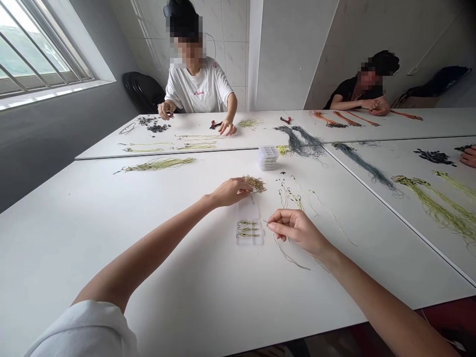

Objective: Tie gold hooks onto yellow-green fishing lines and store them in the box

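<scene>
One co-worker (197, 84) at 11 o'clock, another (359, 89) at 1 o'clock, across a white table (48, 248).
Left hand (232, 192) stretches toward 12 o'clock, fingers touching a gold hook bundle (255, 184), grip unclear; a clear tray of rigs (249, 229) lies between the hands; right hand (293, 229) pinches narrowly on a thin hooked line (288, 258).

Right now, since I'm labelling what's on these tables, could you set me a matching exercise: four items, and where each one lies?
Items:
1. Stack of clear plastic boxes
2. Red-handled pliers
3. Tangled golden thread bundle
4. Long orange strand bundles

Places:
A. Far right table, before the co-worker in a black top
B. Just beyond the fingertips of the person's left hand
C. Far edge of the nearest white table
D. Far white table, beside the co-worker in a white T-shirt

Pairs: 1-C, 2-D, 3-B, 4-A
</scene>
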Available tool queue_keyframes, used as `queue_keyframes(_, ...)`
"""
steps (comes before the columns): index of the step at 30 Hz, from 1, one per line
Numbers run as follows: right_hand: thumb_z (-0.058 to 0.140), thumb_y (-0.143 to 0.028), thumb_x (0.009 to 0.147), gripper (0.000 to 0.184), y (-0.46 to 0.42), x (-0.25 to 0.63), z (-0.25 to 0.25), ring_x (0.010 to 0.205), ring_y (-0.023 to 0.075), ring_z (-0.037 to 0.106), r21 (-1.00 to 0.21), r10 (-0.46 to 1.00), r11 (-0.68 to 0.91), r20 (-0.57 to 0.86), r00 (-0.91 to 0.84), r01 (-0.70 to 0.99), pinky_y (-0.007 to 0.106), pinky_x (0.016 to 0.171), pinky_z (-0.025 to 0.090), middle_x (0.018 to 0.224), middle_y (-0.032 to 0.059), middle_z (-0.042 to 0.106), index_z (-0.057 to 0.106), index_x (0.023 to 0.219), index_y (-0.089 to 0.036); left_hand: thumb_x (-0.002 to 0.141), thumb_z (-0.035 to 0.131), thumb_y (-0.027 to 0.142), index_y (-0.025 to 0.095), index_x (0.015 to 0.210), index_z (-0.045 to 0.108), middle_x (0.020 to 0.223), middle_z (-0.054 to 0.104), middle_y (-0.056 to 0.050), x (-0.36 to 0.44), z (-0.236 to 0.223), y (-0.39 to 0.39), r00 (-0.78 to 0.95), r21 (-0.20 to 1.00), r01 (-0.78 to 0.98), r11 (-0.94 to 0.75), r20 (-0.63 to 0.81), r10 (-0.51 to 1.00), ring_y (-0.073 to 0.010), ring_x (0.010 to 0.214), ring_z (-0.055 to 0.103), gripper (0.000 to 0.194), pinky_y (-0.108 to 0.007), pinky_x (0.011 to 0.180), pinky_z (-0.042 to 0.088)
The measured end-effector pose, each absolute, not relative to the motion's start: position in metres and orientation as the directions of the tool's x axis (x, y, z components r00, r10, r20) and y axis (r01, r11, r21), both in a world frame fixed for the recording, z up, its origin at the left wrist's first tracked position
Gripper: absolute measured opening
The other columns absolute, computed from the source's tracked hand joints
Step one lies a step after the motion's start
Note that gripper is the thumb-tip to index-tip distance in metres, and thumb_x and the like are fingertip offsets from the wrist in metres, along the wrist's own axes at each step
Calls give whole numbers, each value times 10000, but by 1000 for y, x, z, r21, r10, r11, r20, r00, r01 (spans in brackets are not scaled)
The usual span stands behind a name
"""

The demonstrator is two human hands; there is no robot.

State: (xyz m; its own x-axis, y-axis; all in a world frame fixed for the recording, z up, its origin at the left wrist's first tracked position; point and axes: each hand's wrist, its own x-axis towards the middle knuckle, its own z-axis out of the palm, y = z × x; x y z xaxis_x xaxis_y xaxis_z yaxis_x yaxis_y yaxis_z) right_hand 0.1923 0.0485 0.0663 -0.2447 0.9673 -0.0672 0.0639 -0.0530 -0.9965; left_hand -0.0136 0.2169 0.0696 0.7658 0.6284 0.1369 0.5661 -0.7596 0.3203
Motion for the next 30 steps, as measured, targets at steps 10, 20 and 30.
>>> queue_keyframes(10, 663, -355, 828, 170, 51, 193, 62, 590, 125, 504, -994, 973, -52, -72, -221, 94, 282, 582, 436, 664, 2, 574, 657, 819, -185, 844, 478, 208, 172, 810, 712, 752, 641, -59, -11, 59, 227, 677, 301, 649, -699, 190, 711, -176, 685, 583, 239, -264, 621, 425)
queue_keyframes(20, 671, -354, 818, 173, 51, 192, 64, 572, 110, 482, -996, 973, -63, -75, -218, 62, 273, 564, 427, 662, -8, 562, 657, 814, -181, 909, 480, 236, 174, 910, 715, 910, 623, -97, -26, 62, 213, 741, 212, 616, -759, 169, 649, -198, 844, 582, 244, -292, 741, 448)
queue_keyframes(30, 687, -415, 798, 232, 55, 193, 57, 555, 107, 467, -996, 978, -60, -72, -197, 65, 274, 546, 396, 676, -7, 552, 657, 822, -185, 959, 357, 238, 122, 874, 623, 884, 597, -134, -23, 67, 194, 689, 252, 642, -724, 225, 689, -229, 834, 567, 303, -363, 773, 448)
